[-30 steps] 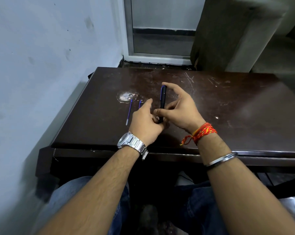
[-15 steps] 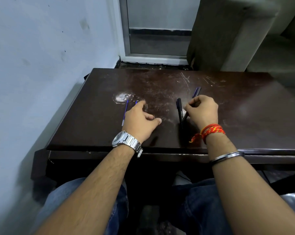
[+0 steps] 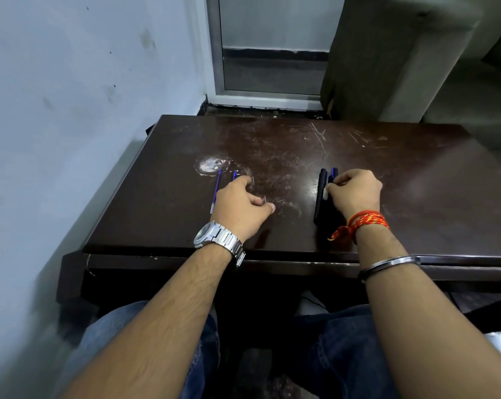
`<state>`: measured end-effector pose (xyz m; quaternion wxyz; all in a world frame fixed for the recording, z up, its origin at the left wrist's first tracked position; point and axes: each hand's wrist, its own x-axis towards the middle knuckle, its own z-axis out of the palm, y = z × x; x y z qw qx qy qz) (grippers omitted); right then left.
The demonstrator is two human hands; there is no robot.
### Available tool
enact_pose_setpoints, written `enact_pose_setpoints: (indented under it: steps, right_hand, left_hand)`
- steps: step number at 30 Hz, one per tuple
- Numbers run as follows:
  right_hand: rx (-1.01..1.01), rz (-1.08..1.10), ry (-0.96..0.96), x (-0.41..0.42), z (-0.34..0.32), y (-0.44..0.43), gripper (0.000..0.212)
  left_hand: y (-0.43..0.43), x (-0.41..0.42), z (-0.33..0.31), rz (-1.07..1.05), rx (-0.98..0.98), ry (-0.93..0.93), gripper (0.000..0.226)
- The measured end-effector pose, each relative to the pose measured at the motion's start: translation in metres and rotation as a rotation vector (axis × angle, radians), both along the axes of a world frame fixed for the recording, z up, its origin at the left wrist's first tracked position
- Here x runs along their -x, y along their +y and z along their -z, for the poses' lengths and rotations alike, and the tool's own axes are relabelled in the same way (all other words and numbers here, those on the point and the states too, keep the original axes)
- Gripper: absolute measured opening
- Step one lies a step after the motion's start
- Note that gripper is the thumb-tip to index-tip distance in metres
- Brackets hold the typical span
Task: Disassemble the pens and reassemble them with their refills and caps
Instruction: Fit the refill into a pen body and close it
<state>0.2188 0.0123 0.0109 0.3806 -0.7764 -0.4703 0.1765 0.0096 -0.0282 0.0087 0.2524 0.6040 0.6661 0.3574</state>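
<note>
On the head camera, looking down at a dark scratched table (image 3: 416, 182): shows a left hand (image 3: 240, 203) resting knuckles-up toward the left side, fingers curled under, thumb out along the wood. Places that hand over two thin blue refills: one refill (image 3: 216, 188) lying bare just beside the knuckles, a second refill (image 3: 234, 174) poking out past the fingertips. Cannot tell whether those curled fingers pinch the second refill or merely cover it. Shows a right hand (image 3: 354, 191) well apart, nearer the middle, fingers bunched, thumb and forefinger clamped on a blue-topped pen (image 3: 333, 172). Sets that pen just beside a black pen (image 3: 319, 197) lying flat, roughly parallel to it; cannot say whether touching. Notes a steel watch (image 3: 211, 234) on the left wrist, a red thread band (image 3: 364, 220) and a metal bangle (image 3: 390, 263) on the right.

Reads as the turn between taking apart and putting back, with both refills out and both pens grouped. Next probably calls for lifting one refill, raising a pen in the other hand, and lining tip with opening before sliding in. Needs a light, steady pinch to keep so thin a rod from rolling or bending.
</note>
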Motion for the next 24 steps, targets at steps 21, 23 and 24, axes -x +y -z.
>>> enact_pose_setpoints:
  steps: [21, 23, 24]
  right_hand:
    - [0.081, -0.292, -0.157, 0.024, 0.004, -0.001, 0.019]
    - [0.082, -0.299, -0.162, 0.024, 0.005, -0.001, 0.017]
    - [0.083, -0.302, -0.16, 0.023, 0.005, -0.001, 0.017]
  left_hand:
    - [0.001, 0.0, 0.005, 0.005, 0.044, 0.024, 0.07]
    - [0.001, 0.0, 0.005, 0.005, 0.046, 0.032, 0.069]
    - [0.001, 0.0, 0.005, 0.008, 0.05, 0.034, 0.069]
